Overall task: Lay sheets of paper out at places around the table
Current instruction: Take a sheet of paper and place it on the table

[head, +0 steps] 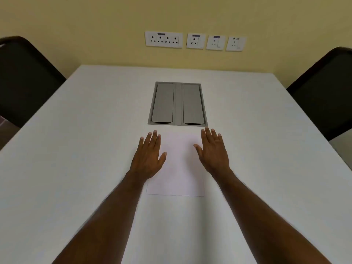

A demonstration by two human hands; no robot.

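Observation:
A white sheet of paper point(178, 168) lies flat in the middle of the white table point(76, 149), its far edge close to a grey cable hatch. My left hand point(149, 156) rests palm down over the sheet's left edge, fingers spread. Over the right edge, my right hand point(213, 151) is also palm down with fingers apart. Neither hand grips anything. I cannot tell whether it is one sheet or a thin stack.
A grey double-lid cable hatch point(178, 103) is set into the table beyond the paper. Black chairs stand at the left point(24, 79) and right point(323, 92) sides. Wall sockets point(194, 40) line the yellow wall behind the table's far edge.

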